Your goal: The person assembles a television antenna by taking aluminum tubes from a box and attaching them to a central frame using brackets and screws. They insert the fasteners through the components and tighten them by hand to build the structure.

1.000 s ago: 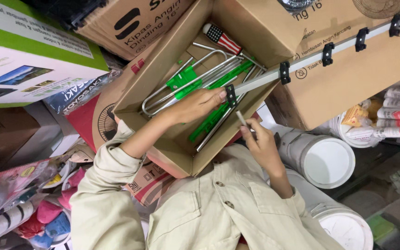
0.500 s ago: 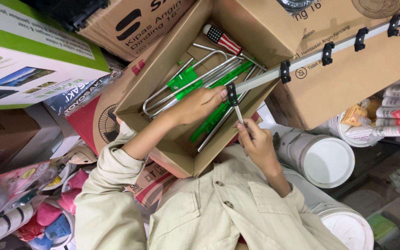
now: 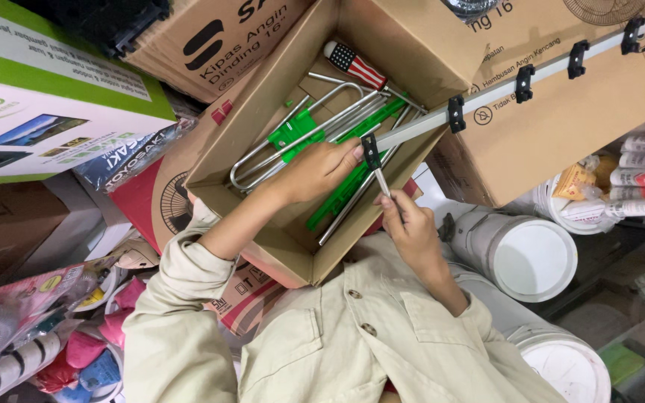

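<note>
I am looking down at my two hands over an open brown box (image 3: 278, 142). My left hand (image 3: 319, 170) is reaching inside the box, and its fingers are curling around the near end of a long grey rail (image 3: 487, 95). The rail is running from my hand up and away to the right, past the box edge and across a big cardboard carton (image 3: 561, 127) behind it. Small black clips (image 3: 455, 113) are sitting along the rail, well apart from each other.

My right hand (image 3: 412, 227) is just below the rail end, near the box corner. Its fingers are pinching a thin silver tool (image 3: 384, 183), and the tool tip is pointing up at a black clip (image 3: 371, 151) at the rail end, right beside my left fingertips.

Inside the box, bent silver wire racks (image 3: 293, 138) with green plastic parts (image 3: 296, 128) are lying flat. A screwdriver with a striped red, white and blue handle (image 3: 356, 66) is lying at the far end of the box.

White round buckets (image 3: 528, 257) with lids are standing to the right of my right hand. My beige shirt sleeves (image 3: 181, 298) are showing at the bottom.
</note>
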